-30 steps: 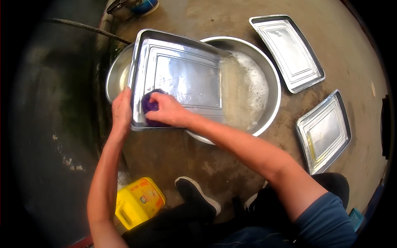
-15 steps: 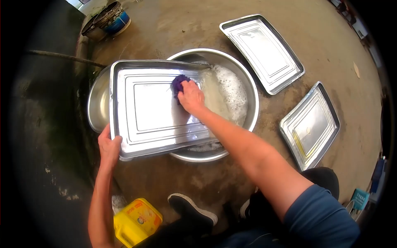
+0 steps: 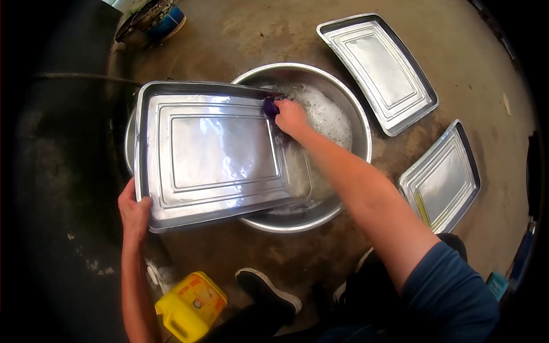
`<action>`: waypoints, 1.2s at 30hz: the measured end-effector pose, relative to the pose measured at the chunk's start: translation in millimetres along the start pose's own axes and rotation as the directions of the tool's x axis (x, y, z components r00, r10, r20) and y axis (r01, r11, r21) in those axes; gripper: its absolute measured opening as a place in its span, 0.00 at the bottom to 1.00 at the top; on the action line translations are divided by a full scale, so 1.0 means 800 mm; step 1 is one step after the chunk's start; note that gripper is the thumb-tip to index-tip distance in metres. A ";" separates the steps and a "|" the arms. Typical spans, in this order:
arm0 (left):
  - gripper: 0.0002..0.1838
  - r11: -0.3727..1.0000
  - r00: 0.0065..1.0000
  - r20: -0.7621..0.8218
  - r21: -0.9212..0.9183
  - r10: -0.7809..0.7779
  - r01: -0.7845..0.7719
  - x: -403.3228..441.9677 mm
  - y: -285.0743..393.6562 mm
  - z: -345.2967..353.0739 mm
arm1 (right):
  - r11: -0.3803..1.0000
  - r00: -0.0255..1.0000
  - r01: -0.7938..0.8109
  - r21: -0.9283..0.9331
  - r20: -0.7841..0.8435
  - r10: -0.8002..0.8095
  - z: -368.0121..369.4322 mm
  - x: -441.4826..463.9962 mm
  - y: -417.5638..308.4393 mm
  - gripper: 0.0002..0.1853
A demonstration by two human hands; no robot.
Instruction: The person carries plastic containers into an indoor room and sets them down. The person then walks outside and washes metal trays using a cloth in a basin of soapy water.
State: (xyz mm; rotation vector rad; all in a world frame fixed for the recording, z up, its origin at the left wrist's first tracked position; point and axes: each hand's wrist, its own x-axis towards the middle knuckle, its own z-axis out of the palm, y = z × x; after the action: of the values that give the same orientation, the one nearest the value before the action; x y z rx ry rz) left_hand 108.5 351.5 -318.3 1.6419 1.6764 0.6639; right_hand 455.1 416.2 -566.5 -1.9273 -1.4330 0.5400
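A rectangular metal tray (image 3: 223,151) with ridged lines is held slanted, its right end dipping into a round metal basin (image 3: 366,134) of soapy water. My left hand (image 3: 135,210) grips the tray's lower left corner, thumb on the rim and fingers behind it. At the tray's upper right, my right hand (image 3: 291,119) is closed on a dark purple scrubbing cloth (image 3: 271,107) and presses it to the surface. White foam (image 3: 323,114) floats in the basin beside that hand. The tray's right end is partly under water.
Two more metal trays lie on the wet ground at the right, an upper tray (image 3: 380,74) and a lower tray (image 3: 449,180) with yellowish liquid. A yellow jug (image 3: 191,306) stands near my feet. Another metal basin (image 3: 130,143) shows behind the held tray. A blue bucket (image 3: 163,26) sits at upper left.
My right hand has slid the purple cloth right and upward to the tray's far right corner. The tray and my left hand have shifted slightly left and down in view.
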 end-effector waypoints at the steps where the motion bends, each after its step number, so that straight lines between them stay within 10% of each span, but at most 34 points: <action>1: 0.29 1.000 1.000 -0.015 -0.007 0.002 -0.002 0.000 -0.001 0.000 | 0.997 0.999 0.046 -0.067 -0.010 -0.047 0.000 -0.006 -0.002 0.18; 16: 0.29 0.993 0.996 0.077 0.105 0.052 -0.060 0.013 0.000 -0.009 | 0.987 0.979 -0.140 -0.080 0.140 0.150 -0.022 -0.073 -0.049 0.15; 23: 0.30 0.990 0.995 0.055 0.109 0.086 -0.091 0.001 0.012 -0.012 | 0.924 0.874 0.356 0.141 -0.399 -0.276 0.006 -0.037 -0.086 0.19; 26: 0.30 0.987 0.991 0.041 0.100 0.125 -0.128 -0.006 0.017 -0.014 | 0.932 0.878 0.358 0.048 -0.358 -0.319 0.017 -0.021 -0.081 0.20; 36: 0.29 0.996 0.994 0.076 0.039 0.072 -0.075 -0.011 0.000 -0.019 | 0.979 0.991 0.034 -0.201 -0.120 -0.059 0.017 -0.034 -0.021 0.20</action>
State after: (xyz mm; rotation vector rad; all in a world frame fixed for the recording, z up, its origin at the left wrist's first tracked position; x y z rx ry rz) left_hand 96.5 344.7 -307.3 1.7445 1.5931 0.5990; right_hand 426.4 397.1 -565.3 -2.0370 -1.4935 0.2565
